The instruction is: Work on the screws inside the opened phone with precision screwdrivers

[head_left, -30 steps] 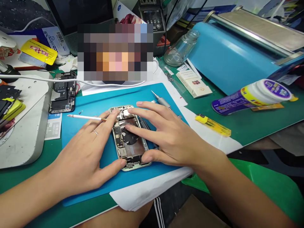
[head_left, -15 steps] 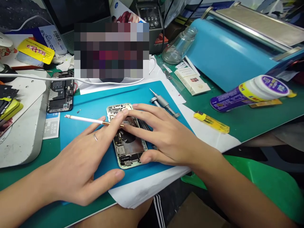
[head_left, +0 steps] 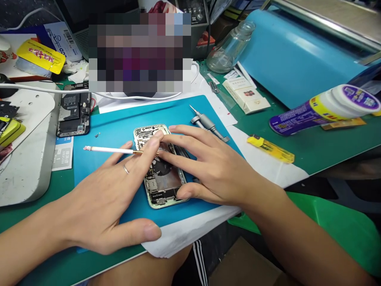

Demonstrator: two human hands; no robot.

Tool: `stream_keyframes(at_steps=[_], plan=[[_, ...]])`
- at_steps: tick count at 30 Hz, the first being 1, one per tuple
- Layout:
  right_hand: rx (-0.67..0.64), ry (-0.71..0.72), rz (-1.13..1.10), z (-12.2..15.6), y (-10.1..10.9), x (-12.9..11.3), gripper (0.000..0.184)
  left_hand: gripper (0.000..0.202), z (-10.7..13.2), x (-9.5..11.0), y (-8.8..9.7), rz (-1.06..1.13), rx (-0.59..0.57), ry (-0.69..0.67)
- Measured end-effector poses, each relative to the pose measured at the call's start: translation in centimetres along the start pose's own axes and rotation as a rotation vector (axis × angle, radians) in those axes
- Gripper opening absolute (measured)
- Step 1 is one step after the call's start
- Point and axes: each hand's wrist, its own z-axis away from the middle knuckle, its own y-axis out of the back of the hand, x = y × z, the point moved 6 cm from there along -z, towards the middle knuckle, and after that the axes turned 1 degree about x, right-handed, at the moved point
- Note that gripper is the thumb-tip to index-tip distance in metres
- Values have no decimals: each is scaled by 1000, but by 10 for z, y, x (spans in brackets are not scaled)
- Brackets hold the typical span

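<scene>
Partly hides opened smartphone (head_left: 169,180) from above; grips cigarette (head_left: 111,150) in left hand (head_left: 111,206); spreads right hand (head_left: 212,169) open across smartphone's right edge.

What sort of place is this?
Likely a phone-repair workbench, judging by the pale-green-framed rectangular phone, opened to show its circuitry, on a flat blue mat; the grey metal screwdriver to its right; and the black rectangular opened device at left.

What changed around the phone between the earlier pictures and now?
The left hand moved: its thumb drew off the open phone, toward the person; its index fingertip went rightward across the phone. The right hand stayed at the phone, the cigarette between the left fingers.
</scene>
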Motion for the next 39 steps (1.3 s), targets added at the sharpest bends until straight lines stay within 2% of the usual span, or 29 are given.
stream_keyframes(at_steps=[4, 8, 13, 20, 23, 28, 34, 39], plan=[[62, 7, -14, 0, 4, -1, 77, 104, 0, -1, 1, 19, -5, -7], [117, 50, -105, 2, 9, -5, 68, 101, 0, 0, 4, 48, 38, -33], [109, 111, -178, 3, 10, -10, 61, 104, 0, 0, 3, 45, 35, -31], [87, 103, -213, 3, 7, -11, 56, 107, -2, -1, -1, -13, -15, 4], [127, 45, -223, 6, 12, -6, 59, 109, -2, -1, -2, -7, -20, -3], [276, -176, -159, 13, 24, 10, 74, 112, -2, -2, -1, 1, -19, 12], [262, -118, -161, 14, 22, 5, 76, 110, -2, -2, 1, -9, -3, -2], [202, -95, -198, 11, 19, 5, 79, 110, -1, -1, 1, -10, -7, 2]])
